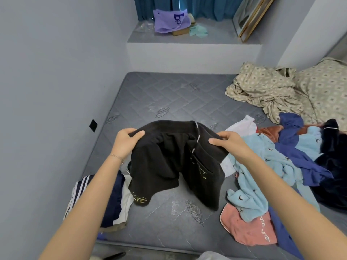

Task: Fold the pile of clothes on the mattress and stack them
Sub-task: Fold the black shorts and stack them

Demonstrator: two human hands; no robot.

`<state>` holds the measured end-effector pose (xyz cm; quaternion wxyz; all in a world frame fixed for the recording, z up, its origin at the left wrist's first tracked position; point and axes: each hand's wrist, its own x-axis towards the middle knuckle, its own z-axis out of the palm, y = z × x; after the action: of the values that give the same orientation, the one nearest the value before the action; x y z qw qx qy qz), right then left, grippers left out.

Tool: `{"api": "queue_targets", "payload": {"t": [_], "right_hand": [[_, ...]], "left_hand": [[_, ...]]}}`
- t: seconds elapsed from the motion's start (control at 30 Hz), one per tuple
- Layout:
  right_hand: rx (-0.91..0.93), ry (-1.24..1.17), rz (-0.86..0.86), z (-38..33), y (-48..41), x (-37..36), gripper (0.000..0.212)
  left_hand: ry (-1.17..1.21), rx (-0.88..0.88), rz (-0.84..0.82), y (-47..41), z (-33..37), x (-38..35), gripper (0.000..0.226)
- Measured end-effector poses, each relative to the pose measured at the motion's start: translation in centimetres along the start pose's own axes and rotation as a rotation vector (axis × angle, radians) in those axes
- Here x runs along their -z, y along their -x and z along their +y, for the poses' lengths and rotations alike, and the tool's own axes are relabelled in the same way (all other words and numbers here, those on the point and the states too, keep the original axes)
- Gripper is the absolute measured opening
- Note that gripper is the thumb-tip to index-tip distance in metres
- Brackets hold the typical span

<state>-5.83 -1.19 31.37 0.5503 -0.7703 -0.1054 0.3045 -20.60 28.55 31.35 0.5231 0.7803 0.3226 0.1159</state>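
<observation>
Where the grey wall meets the mattress [169, 94] on the left, a small stack of folded clothes [110, 201] lies at the mattress edge, navy with white stripes on top. The left forearm passes over it. A thin bracelet [116, 157] circles that wrist.

The left hand [125, 141] grips the left upper corner of a black garment [169, 158]. Its thumb lies on the near side of the cloth, its fingers curl over the far side, and the edge is pinched between them. The garment is held up above the middle of the mattress, its top edge stretched between both hands. Two dark sections hang down from it, with yellow stitching near the left hem. Whether the hems touch the mattress cannot be told.

The right hand [231, 145] grips the right upper corner the same way, thumb toward the camera and fingers folded over the back, the cloth bunched between them.

Just right of the garment, the unfolded pile spreads over the mattress. It holds a light blue garment with small dark birds [262, 166], a pink garment with white lettering [247, 228], a royal blue garment [300, 160] and a dark velvety one [332, 166] at the far right. Behind the pile lies crumpled patterned bedding [272, 91].
</observation>
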Motion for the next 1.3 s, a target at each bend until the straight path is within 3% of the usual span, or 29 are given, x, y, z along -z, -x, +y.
{"api": "queue_targets", "payload": {"t": [0.1, 0.2, 0.33, 0.47, 0.53, 0.67, 0.77, 0.9, 1.03, 1.13, 1.3], "right_hand": [[0.021, -0.144, 0.051, -1.3, -0.3, -2.4, 0.014], [0.073, -0.193, 0.043, -2.7, -0.4, -5.2, 0.003], [0.13, -0.233, 0.088, -4.5, -0.3, -8.1, 0.008], [0.16, -0.204, 0.197, -5.0, -0.5, -9.2, 0.003], [0.111, -0.244, 0.217, -5.2, -0.8, -9.2, 0.01], [-0.087, -0.466, 0.175, -5.5, -1.9, -8.5, 0.049], [-0.069, -0.467, 0.113, -5.7, -2.3, -8.0, 0.048], [-0.069, -0.387, -0.029, -5.6, -2.7, -7.4, 0.046], [-0.203, -0.298, 0.07, -5.3, -3.4, -7.4, 0.059], [-0.325, -0.12, -0.001, -4.5, -3.5, -7.2, 0.072], [-0.421, -0.203, -0.01, -3.5, -4.1, -7.2, 0.053]], "left_hand": [[0.148, -0.042, -0.042, 1.2, 1.4, -1.7, 0.012], [0.25, -0.08, -0.083, 2.3, 2.7, -4.1, 0.012], [0.404, -0.085, -0.078, 3.5, 4.1, -6.5, 0.011], [0.458, -0.099, -0.079, 3.8, 4.4, -7.3, 0.012], [0.47, -0.113, -0.101, 3.9, 4.5, -7.8, 0.016], [0.423, -0.192, -0.215, 4.3, 4.4, -8.9, 0.04], [0.277, -0.223, -0.238, 4.1, 4.1, -9.8, 0.064], [0.246, -0.22, -0.14, 3.0, 4.1, -9.2, 0.034], [0.211, -0.251, -0.17, 2.0, 3.6, -8.0, 0.024], [0.186, -0.291, -0.293, 2.4, 3.2, -7.7, 0.026], [0.126, -0.317, -0.499, 3.6, 2.2, -8.7, 0.033]]}}
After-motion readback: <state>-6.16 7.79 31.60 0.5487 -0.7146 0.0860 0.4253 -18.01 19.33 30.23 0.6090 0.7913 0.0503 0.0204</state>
